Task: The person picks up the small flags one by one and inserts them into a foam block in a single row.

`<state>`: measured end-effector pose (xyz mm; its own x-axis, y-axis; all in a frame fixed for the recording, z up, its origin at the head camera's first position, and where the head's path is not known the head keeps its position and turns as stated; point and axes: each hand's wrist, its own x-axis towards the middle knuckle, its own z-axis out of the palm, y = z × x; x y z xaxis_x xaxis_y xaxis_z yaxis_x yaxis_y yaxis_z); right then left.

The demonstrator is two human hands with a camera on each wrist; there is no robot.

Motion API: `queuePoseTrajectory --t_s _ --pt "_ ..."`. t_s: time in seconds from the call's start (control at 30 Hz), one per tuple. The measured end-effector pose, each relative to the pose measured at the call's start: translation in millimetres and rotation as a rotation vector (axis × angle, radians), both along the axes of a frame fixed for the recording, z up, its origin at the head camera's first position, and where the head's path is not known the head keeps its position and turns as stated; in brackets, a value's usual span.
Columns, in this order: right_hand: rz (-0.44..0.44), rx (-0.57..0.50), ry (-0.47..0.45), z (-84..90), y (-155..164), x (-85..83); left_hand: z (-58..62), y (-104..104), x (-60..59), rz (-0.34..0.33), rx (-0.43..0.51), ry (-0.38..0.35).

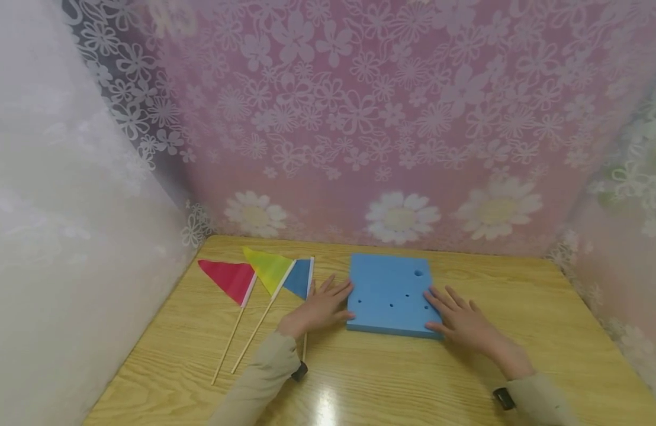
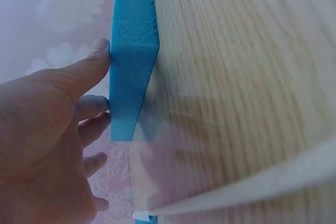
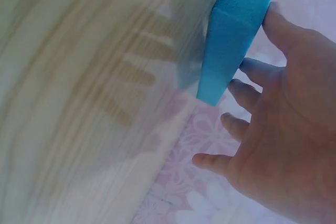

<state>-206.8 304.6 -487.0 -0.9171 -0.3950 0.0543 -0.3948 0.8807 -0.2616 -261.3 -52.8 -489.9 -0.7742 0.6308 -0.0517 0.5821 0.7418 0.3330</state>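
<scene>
I see a wooden table (image 1: 520, 307) walled by floral curtains (image 1: 360, 118). My left hand (image 1: 320, 307) and right hand (image 1: 461, 322) lie flat-fingered against the blue foam block (image 1: 389, 293).

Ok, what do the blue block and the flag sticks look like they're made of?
The blue block looks like soft foam: matte, with a grainy porous edge in the wrist views and holes punched in its top. The flag sticks seem to be thin pale wood, though plastic can't be ruled out.

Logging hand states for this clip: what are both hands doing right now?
Left hand: open, straight fingers touching the left edge of the blue foam block.
Right hand: open, fingers resting on the block's right front corner.
</scene>
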Motion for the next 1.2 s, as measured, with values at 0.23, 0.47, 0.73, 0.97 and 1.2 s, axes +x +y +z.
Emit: queuePoseTrajectory --t_s 0.23,0.47,0.73,0.97,1.2 --pt "0.025 -0.039 0.055 -2.1 -14 4.8 0.6 -9 4.4 0.030 0.010 -0.019" --pt "0.008 -0.004 0.007 1.6 -32 12.9 -0.9 -24 10.2 0.038 0.040 -0.039" --pt "0.020 -0.004 0.012 0.3 -41 17.2 1.1 -35 17.5 0.041 0.079 -0.060" --pt "0.032 -0.014 -0.028 3.5 -41 23.1 1.6 -39 23.9 0.032 0.113 -0.073" --pt "0.060 -0.052 0.032 -2.2 -41 22.8 4.0 -40 25.0 0.038 0.120 -0.073"
